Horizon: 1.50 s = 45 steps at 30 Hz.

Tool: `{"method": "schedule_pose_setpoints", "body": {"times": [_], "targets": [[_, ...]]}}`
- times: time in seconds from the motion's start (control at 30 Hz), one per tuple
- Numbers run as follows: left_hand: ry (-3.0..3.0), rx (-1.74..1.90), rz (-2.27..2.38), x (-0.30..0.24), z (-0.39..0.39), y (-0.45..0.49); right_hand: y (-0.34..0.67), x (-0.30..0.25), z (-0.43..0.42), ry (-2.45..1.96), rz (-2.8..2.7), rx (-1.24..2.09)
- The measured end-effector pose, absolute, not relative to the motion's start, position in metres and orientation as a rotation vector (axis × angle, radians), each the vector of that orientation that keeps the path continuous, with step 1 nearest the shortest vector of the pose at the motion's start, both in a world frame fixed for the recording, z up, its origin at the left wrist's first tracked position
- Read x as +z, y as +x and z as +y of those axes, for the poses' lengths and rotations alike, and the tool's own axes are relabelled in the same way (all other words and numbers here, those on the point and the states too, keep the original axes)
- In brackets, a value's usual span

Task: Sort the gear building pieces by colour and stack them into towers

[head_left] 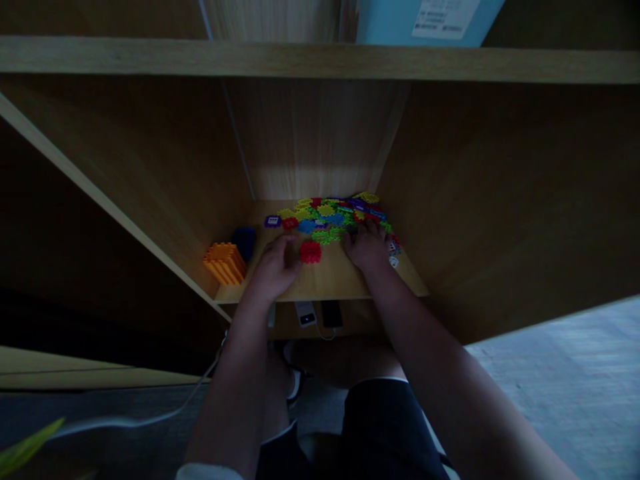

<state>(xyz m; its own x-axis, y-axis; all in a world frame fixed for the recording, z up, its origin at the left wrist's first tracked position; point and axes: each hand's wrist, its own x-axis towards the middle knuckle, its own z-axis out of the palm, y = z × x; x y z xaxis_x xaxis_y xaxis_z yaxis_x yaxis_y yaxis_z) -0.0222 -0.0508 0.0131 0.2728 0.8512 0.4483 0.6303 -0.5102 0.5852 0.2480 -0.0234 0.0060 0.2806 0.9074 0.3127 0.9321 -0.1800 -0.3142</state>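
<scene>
Inside a wooden cabinet, a loose pile of colourful interlocking plastic pieces (325,212) covers the back of a shelf. A small red stack of such pieces (311,252) sits in front of the pile. My left hand (277,267) is just left of that red stack, thumb and fingers apart, holding nothing I can see. Over the right part of the pile lies my right hand (369,247), fingers spread and reaching among the pieces; its fingertips are partly lost in the dim light. An orange stack of pieces (225,263) stands at the shelf's left, with a dark blue stack (245,243) behind it.
Wooden side walls (480,187) enclose the shelf, and an upper shelf board (280,59) crosses above, bearing a light blue box (395,23). On a lower level lie a white device with a small screen (306,315) and a black phone-like slab (331,313). A white cable (145,420) runs at lower left.
</scene>
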Motion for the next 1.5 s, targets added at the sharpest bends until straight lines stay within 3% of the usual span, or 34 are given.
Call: {"method": "schedule_pose_setpoints", "body": {"times": [0.27,0.5,0.63,0.87,1.23,1.5], "targets": [[2.281,1.103,1.378,0.012,-0.051,-0.022,0.249,0.008,-0.027,-1.895,-1.525,-0.152],[2.266,1.193,1.345,0.013,-0.053,-0.020,0.254,0.012,-0.035,-1.399,-1.496,-0.165],[2.264,1.328,1.282,0.017,-0.056,-0.017,0.244,0.011,-0.046,-1.177,-1.614,-0.088],[2.389,1.460,1.138,0.026,-0.063,-0.014,0.232,0.016,-0.061,-0.936,-1.868,-0.233],[2.435,1.378,1.130,0.029,-0.065,-0.015,0.228,0.010,-0.068,-1.075,-1.986,-0.039],[2.451,1.425,1.065,0.030,-0.069,-0.015,0.228,0.016,-0.061,-0.904,-2.063,-0.045]]}}
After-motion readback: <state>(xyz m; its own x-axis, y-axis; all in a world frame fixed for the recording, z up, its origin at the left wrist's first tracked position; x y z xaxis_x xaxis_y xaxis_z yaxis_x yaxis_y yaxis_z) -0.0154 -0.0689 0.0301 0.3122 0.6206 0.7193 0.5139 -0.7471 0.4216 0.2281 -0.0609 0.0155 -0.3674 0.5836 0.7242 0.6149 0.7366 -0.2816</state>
